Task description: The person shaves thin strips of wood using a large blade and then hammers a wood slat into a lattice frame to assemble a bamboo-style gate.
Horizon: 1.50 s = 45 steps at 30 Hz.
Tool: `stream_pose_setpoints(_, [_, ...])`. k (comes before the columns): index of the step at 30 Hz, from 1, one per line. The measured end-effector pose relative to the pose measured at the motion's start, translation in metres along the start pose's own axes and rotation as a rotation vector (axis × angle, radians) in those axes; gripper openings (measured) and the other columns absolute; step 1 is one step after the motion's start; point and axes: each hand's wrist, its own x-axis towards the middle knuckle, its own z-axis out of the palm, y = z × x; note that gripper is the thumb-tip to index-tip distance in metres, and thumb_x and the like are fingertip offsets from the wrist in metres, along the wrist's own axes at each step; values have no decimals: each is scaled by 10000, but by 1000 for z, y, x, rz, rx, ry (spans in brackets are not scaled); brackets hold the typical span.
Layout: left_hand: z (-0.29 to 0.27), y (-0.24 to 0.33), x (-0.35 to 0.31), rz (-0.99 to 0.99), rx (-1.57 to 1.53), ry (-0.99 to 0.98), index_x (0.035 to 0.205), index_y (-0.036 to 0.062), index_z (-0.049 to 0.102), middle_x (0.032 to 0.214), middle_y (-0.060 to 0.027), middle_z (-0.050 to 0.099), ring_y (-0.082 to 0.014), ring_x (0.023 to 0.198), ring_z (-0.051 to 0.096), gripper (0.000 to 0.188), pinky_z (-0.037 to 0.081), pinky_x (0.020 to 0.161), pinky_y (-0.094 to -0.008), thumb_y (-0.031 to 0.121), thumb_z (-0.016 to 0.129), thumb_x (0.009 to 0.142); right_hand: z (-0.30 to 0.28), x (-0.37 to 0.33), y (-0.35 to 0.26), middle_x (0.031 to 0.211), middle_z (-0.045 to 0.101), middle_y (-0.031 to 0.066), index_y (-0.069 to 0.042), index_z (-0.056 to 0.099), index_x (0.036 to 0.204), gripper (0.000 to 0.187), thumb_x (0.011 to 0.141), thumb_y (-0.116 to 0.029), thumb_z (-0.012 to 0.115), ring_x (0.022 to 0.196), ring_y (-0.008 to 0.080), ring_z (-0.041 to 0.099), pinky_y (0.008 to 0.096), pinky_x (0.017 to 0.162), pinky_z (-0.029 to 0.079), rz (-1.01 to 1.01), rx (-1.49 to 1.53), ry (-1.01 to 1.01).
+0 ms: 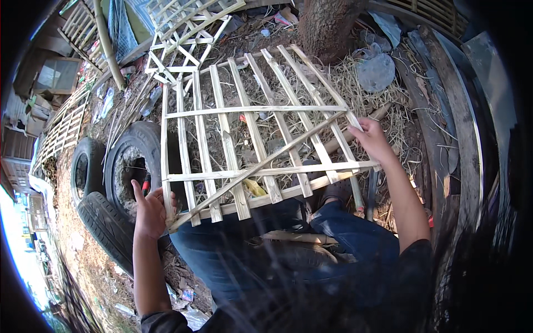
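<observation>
Nearest to us, the person's legs in blue jeans fill the lower middle of the view, and the bamboo lattice panel rests its near edge over them, tilting away toward the ground beyond. We find the left hand closed around the panel's near left corner, fingers wrapped on the outermost upright slat, with the index finger raised free. We find the right hand clamped on the right edge of the panel, where the upper crosspiece and the long diagonal brace meet the outer slat. The panel itself consists of upright slats crossed by three horizontal strips and one diagonal. Just left of the left hand lie worn tyres, stacked and overlapping on bare dirt. Under and behind the panel we note dry straw. Farther off stands a tree trunk, and to its left more lattice panels lie heaped.
</observation>
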Motion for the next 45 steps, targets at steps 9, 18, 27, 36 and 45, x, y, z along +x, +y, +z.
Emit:
stream_pose_setpoints(9, [109,-117,6,-13,-600,31,1173,-29,418,924,-97,484,-216,847,512,776,462,781,-374,693,424,889,-34,57,-147,1136,619,130,-26,552,1240,436,876,-242,654,1033,199,595,329,877,472,-538,-144,342])
stream_pose_setpoints(18, [153,-94,-12,-96,-322,-410,1365,-22,260,1010,-112,554,-271,1129,500,780,296,1060,-439,614,405,938,102,-153,25,1033,609,88,-63,452,1285,433,901,-99,649,961,149,584,291,860,460,102,327,-84])
stream_pose_setpoints(27, [127,-77,-6,-115,-89,-527,1363,-67,243,1255,-260,532,-332,1259,448,912,231,1123,-459,722,287,907,163,-58,21,1142,634,179,-23,458,1277,452,973,-356,490,1078,281,606,429,936,481,536,1274,-38])
stream_pose_setpoints(36, [103,-95,5,-63,-260,-610,1408,-56,200,1235,-272,543,-341,1266,428,1029,231,1119,-477,803,269,845,163,-43,-24,1011,631,98,-2,534,1125,287,877,-115,623,935,208,622,337,796,476,371,954,99])
stream_pose_setpoints(45, [117,-120,4,-15,-347,-745,1449,25,187,1390,-245,409,-346,1328,360,967,180,1138,-511,784,271,855,119,-10,-73,1075,642,125,67,460,1266,463,860,-101,608,954,223,638,354,875,478,262,653,85])
